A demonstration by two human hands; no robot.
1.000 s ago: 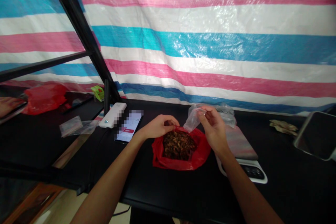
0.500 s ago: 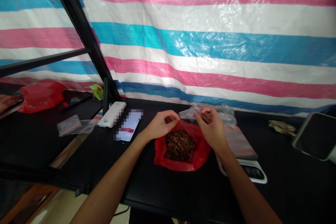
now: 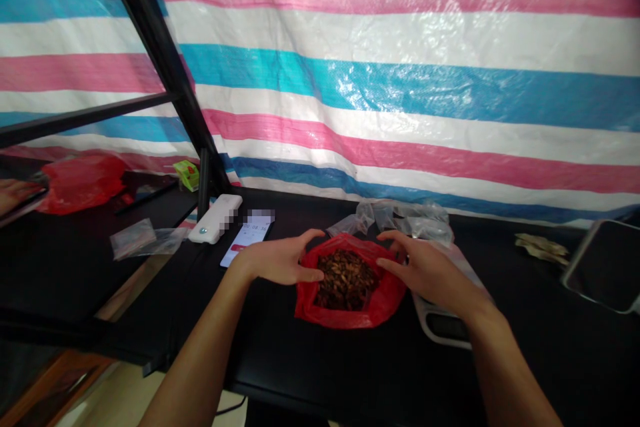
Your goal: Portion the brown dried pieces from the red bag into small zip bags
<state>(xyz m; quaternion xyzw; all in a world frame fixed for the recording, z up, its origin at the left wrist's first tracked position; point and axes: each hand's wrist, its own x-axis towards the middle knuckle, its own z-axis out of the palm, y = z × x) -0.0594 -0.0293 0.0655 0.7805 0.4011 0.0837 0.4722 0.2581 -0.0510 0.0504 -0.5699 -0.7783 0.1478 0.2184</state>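
Note:
An open red plastic bag [image 3: 350, 317] full of small brown dried pieces [image 3: 346, 278] stands on the black table between my hands. My left hand [image 3: 287, 259] is at the bag's left rim, thumb and fingers spread apart. On the right rim, my right hand [image 3: 413, 263] has its thumb over the edge and its fingers apart. Neither hand is closed on the bag. Clear plastic bags [image 3: 425, 220] lie just behind it. To its right is a white kitchen scale [image 3: 430, 320], partly hidden under my right forearm.
A lit phone [image 3: 250, 233] and a white box-like device [image 3: 215, 219] lie left of the bag. Farther left are small clear bags [image 3: 133, 239], a green packet [image 3: 187, 175], another red bag [image 3: 85, 183] and a person's hand [image 3: 17, 195]. Dried leaves [image 3: 541, 248] and a dark-screened device [image 3: 605, 267] are at right.
Both hands have moved down and apart from the back of the red bag to its sides, and their fingers have opened. The clear plastic now lies behind the bag, out of my hands.

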